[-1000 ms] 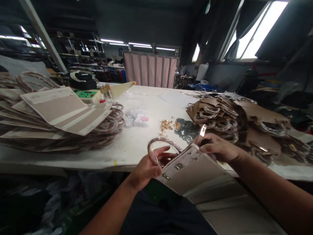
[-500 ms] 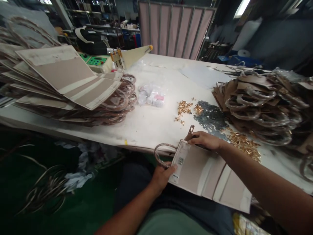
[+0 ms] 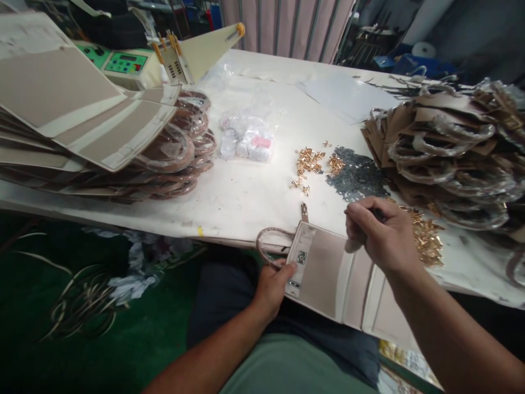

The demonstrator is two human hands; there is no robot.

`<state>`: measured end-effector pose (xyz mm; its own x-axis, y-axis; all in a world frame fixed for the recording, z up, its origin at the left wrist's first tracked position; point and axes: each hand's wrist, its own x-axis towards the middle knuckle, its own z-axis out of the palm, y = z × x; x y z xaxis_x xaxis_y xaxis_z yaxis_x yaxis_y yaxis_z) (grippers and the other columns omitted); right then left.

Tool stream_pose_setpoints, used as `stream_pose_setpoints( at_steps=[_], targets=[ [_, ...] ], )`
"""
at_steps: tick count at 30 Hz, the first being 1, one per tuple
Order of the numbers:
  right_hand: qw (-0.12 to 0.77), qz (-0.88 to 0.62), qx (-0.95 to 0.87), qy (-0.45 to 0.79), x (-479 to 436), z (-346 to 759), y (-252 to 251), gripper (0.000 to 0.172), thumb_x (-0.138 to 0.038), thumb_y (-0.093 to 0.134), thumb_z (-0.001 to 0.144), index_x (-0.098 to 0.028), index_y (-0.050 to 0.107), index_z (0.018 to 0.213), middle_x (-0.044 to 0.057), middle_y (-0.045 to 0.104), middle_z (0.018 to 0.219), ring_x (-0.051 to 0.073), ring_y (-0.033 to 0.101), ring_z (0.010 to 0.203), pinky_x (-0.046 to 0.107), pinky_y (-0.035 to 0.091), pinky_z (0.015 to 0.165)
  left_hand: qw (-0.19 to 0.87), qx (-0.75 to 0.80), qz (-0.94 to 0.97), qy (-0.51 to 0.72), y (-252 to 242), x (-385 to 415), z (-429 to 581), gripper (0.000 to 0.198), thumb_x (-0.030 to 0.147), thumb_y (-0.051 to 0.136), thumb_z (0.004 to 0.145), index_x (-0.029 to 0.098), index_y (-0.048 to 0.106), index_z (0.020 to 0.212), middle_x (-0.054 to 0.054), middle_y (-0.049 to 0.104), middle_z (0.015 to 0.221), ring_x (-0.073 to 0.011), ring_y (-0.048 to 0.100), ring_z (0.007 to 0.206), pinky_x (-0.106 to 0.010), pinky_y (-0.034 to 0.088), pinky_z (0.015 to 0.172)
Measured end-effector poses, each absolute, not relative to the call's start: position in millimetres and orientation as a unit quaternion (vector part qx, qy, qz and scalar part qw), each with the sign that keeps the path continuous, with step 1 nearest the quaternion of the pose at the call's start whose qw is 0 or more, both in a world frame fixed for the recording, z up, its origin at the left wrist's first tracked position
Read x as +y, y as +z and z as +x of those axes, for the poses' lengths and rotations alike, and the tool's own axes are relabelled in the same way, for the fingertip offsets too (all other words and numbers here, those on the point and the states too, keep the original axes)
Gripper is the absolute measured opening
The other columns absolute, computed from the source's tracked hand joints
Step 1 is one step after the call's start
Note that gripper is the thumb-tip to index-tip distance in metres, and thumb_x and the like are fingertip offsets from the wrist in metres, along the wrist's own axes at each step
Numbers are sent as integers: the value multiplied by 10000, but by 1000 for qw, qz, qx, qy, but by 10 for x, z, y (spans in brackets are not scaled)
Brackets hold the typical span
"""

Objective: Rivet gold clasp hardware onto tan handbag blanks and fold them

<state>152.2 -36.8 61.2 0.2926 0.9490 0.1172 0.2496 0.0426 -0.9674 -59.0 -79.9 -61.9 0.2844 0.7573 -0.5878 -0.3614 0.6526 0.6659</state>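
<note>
Resting at the edge of the counter (image 3: 254,191) and over the lap (image 3: 223,306), seemingly for support: one panel (image 3: 322,262). Left hand (image 3: 271,287): fingers pinching its left edge beside the handle (image 3: 260,241), thumb on top, likely for steadiness. Right hand (image 3: 383,235): over the panel, fingers curled tight round a dark object (image 3: 378,214), mostly hidden; whether the hand touches the panel, cannot tell. Gold fittings (image 3: 308,162), grey plates (image 3: 357,176): loose heaps beyond, presumably for easy reach. Left stack (image 3: 92,131), right stack (image 3: 441,116): flanking, handles (image 3: 186,158) wrapped, probably against scuffs
</note>
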Motion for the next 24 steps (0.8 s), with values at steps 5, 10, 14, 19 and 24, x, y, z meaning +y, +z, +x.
stream_pose_setpoints(
  at_steps=[5,10,14,19,24],
  targets=[
    [687,-459,-367,427,-486,1032,363,415,-407,730,938,-229,494,647,-51,490,554,119,504,441,258,430,424,766,499,206,350,-557,-766,-566,388,441,882,667,103,794,834,-82,762,735,-197,688,637,-277,528,627],
    [738,-464,-298,388,-401,936,154,433,-411,661,959,-236,399,662,-81,398,555,103,434,426,242,399,429,756,519,201,345,-559,-774,-548,331,410,861,678,118,787,815,-68,750,720,-190,671,639,-268,503,612],
    [723,-474,-344,365,-461,879,113,445,-423,636,986,-246,379,669,-80,395,546,110,403,424,249,369,430,755,518,198,350,-535,-766,-529,326,411,864,667,123,776,793,-59,731,696,-184,653,618,-269,493,599],
    [581,-505,-542,335,-501,730,129,441,-438,653,1002,-239,486,646,-22,534,575,136,487,527,294,398,540,744,515,221,362,-472,-750,-539,263,367,854,683,133,738,711,-30,683,632,-142,595,559,-243,435,553],
    [546,-522,-522,395,-352,767,314,509,-532,643,995,-244,472,613,-36,519,509,128,436,461,280,362,483,743,508,231,370,-500,-764,-547,251,369,830,682,132,757,718,-42,705,652,-156,609,570,-257,440,563]
  ],
)
